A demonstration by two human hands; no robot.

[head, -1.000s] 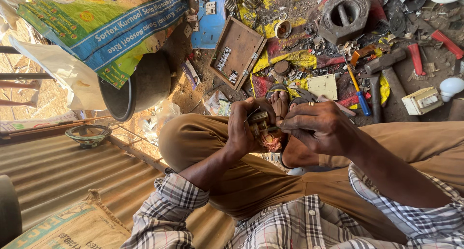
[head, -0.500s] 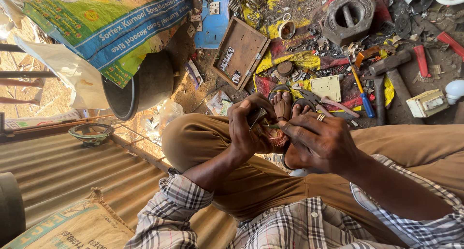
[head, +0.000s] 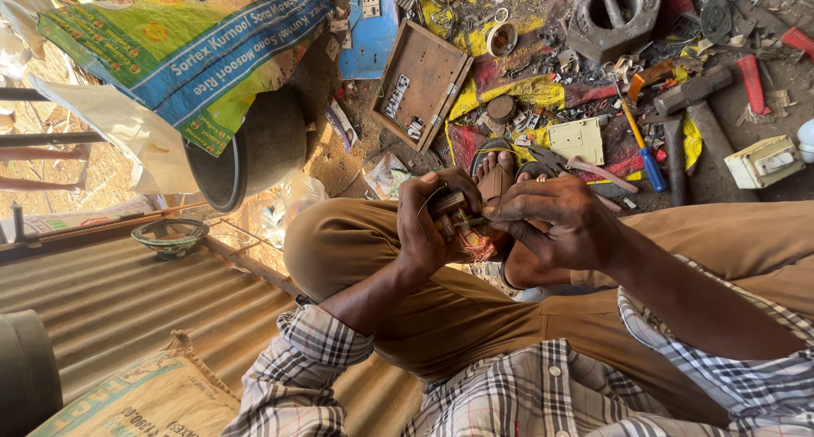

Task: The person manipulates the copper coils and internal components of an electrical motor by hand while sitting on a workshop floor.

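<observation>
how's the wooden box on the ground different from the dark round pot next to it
The wooden box is flat, rectangular and brown, lying open side up with small parts inside. The dark round pot is deep, curved and blackish, tipped on its side, with a printed sack draped over it. Both rest on the cluttered ground, and neither hand touches them.

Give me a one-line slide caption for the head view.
Left hand grips a small copper-wound part while the right hand works at it.

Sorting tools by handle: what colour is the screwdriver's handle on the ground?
Blue, with a yellow shaft end; the screwdriver shows best in the head view.
</observation>
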